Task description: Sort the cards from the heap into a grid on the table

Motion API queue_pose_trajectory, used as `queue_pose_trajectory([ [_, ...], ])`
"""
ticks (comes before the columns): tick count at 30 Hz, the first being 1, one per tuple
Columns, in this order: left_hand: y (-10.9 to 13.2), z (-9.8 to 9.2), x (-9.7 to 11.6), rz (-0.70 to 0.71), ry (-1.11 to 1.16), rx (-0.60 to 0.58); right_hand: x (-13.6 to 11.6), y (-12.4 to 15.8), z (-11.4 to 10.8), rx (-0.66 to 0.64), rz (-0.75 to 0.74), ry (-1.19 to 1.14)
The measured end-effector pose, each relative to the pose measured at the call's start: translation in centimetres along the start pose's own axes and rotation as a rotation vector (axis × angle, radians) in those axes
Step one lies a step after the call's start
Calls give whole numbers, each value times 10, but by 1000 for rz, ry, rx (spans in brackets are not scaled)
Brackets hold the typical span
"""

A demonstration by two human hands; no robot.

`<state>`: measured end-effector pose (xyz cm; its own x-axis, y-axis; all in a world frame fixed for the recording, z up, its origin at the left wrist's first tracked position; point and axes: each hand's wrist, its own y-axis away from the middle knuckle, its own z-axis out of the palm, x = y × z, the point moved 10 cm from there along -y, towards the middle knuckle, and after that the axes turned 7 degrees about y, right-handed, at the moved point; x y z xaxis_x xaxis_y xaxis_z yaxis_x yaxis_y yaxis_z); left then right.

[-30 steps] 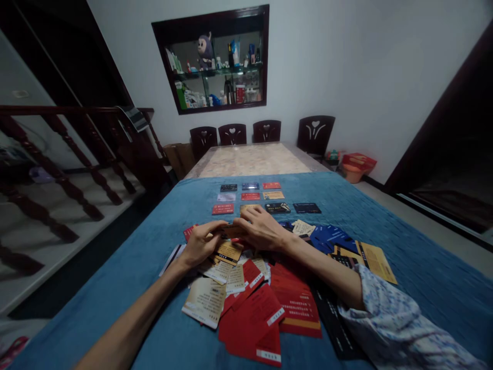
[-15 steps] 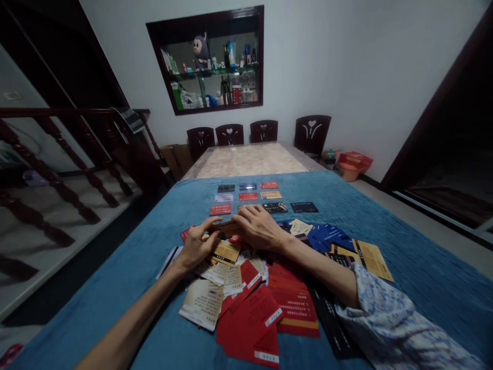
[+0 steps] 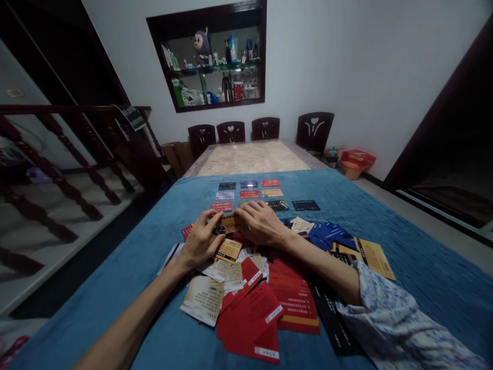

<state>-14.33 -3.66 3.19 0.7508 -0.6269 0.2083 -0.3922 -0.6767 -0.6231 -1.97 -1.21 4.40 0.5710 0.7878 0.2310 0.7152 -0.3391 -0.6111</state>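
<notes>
**Left hand (image 3: 203,234) and right hand (image 3: 262,223) gripping gold VIP card (image 3: 230,226)**

The left hand is pinching the card's left end between thumb and fingers, while the right hand is curling its fingers over the right end. Beyond the hands, laid-out cards are sitting in rows, a black card (image 3: 305,205) ending the nearest row. Red cards (image 3: 250,316) are overlapping on the near side of the hands; blue cards (image 3: 327,234) are fanning out right of the right hand. Left of the left hand, blue cloth (image 3: 146,252) is stretching toward its slanting edge; far beyond both, the worktop (image 3: 254,156) is showing.
</notes>
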Motion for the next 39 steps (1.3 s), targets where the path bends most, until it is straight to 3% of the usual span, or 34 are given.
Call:
queue_pose_trajectory([
  [7,0,6,-4,-16,-13,-55,4,1,0,-28,3,-38],
  [26,-1,25,-13,-172,19,-249,12,7,31,-370,16,-96],
  [39,-16,30,-6,-199,-21,-314,25,3,26,-421,24,-149],
])
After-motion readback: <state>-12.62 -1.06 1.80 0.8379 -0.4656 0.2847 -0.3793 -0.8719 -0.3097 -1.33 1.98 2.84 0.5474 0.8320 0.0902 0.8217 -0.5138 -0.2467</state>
